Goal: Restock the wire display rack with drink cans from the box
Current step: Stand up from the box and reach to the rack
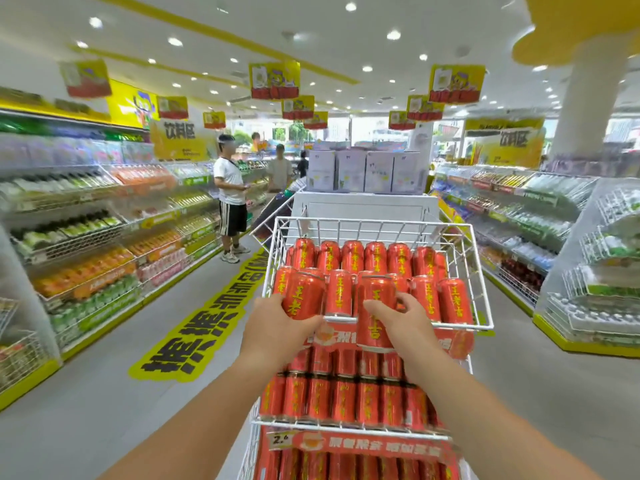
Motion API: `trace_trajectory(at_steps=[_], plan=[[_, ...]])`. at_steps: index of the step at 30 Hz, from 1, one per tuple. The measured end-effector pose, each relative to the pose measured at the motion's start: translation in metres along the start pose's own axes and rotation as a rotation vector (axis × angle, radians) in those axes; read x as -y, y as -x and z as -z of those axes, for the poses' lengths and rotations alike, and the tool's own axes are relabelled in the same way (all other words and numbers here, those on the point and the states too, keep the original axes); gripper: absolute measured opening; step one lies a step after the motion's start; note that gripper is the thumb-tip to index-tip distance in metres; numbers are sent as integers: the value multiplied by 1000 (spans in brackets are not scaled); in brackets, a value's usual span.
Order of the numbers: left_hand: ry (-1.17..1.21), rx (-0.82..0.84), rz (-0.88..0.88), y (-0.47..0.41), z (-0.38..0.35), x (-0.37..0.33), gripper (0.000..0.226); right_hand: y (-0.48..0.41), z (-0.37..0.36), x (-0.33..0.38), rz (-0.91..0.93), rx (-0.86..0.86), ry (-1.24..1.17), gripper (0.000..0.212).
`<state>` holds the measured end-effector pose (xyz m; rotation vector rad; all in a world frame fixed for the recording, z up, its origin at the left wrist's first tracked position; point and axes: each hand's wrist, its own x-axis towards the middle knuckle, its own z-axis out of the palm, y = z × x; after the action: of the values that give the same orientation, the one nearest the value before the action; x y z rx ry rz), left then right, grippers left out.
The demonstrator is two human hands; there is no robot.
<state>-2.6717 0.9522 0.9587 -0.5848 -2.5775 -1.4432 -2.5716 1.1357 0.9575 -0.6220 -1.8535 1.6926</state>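
My left forearm (214, 393) and my right forearm (460, 393) are bare along all that shows of them, slim and smooth. My left hand (277, 327) and my right hand (398, 323) are bare as well. My fingers (408, 300) are slender, the nails too small to make out.

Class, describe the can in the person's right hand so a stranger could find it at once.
Find the white wire rack in the middle of the aisle, stacked with red cans. At its top basket's front rail, the right hand grips one can. Unlike its neighbours inside the basket, it hangs lower, overlapping the front rail.
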Motion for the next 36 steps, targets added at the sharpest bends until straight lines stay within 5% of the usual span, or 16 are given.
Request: trace_trajectory(at_steps=[6, 13, 26, 36], plan=[[-68, -96, 46, -79, -28, -37, 42, -107, 2, 30, 94, 54, -3, 77], [-291, -188, 151, -169, -61, -36, 56, -206, -34, 51, 66, 146, 35, 23], [-818, -207, 67, -236, -88, -28, 44, -285, -120, 15, -32, 239, 173, 48], [-1165, -141, 130, -254, -106, -13, 50, -305, -134, 9, 127, 183, 415, 64]])
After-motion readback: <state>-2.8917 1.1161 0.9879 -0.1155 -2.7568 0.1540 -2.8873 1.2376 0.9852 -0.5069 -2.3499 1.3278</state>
